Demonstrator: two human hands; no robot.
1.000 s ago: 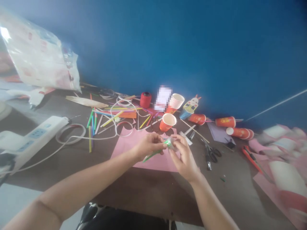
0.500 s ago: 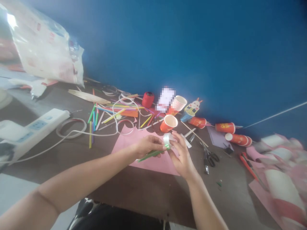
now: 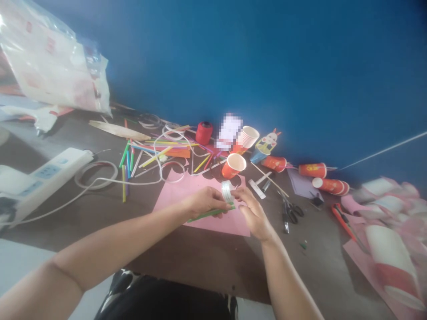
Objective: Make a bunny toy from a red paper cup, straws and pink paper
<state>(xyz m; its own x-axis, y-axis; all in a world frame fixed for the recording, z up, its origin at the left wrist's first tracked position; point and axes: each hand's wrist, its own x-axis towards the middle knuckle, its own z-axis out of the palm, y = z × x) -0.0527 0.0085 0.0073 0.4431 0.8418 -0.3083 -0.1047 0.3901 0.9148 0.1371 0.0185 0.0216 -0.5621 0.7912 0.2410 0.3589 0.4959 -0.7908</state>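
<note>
My left hand (image 3: 206, 201) is closed on a green straw (image 3: 205, 216), which slants out below its fingers, and its fingertips also meet a small roll of clear tape (image 3: 227, 192). My right hand (image 3: 254, 214) pinches the right side of that roll with bent fingers. The straw's right end lies just under the roll. Both hands hover over a sheet of pink paper (image 3: 173, 189) with scalloped cut-outs along its far edge. Behind the roll stands a red paper cup (image 3: 234, 166).
Coloured straws (image 3: 156, 155) and a white cable (image 3: 133, 182) lie left, beside a power strip (image 3: 50, 173). Scissors (image 3: 293, 211), a red utility knife (image 3: 345, 222) and several red cups (image 3: 312, 170) are to the right. A blue wall (image 3: 233, 58) rises behind.
The tape roll has tilted and shifted slightly left in my hands. My right fingers have drawn in against its side. The whole view has shifted a little.
</note>
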